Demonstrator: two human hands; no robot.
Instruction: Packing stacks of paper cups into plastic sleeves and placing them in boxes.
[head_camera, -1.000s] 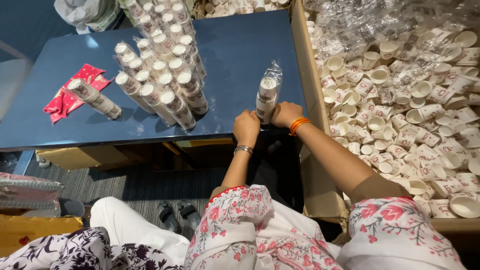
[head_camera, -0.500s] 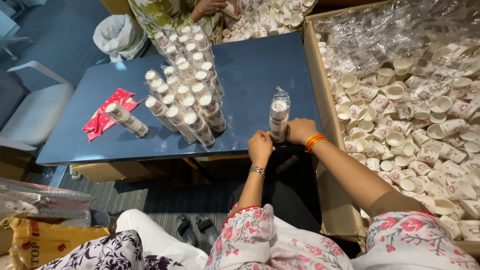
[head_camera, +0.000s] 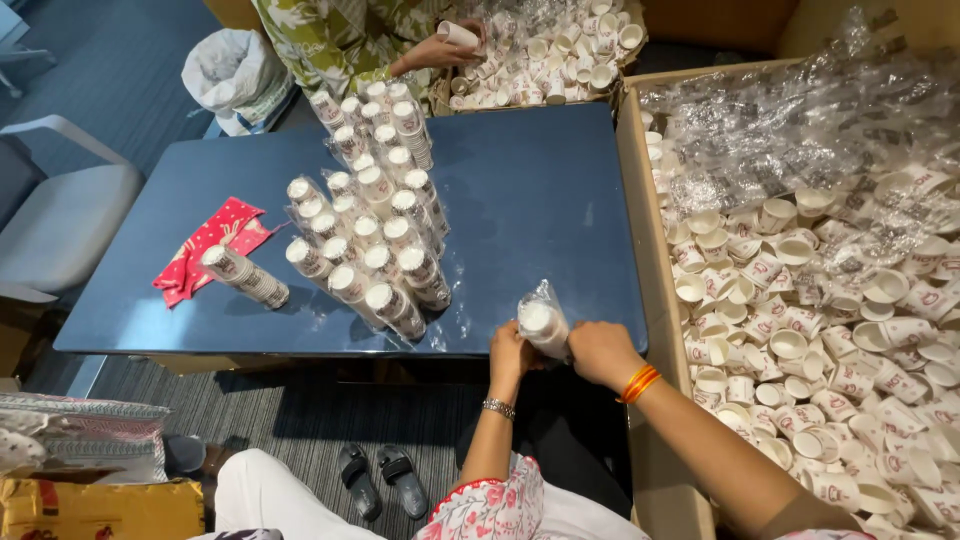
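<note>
both hands, left hand (head_camera: 510, 355) and right hand (head_camera: 600, 352), grip the bagged cup stack (head_camera: 543, 322) at the desk (head_camera: 540, 200) edge, six o'clock; best keep it upright, pinching the plastic tight.
</note>
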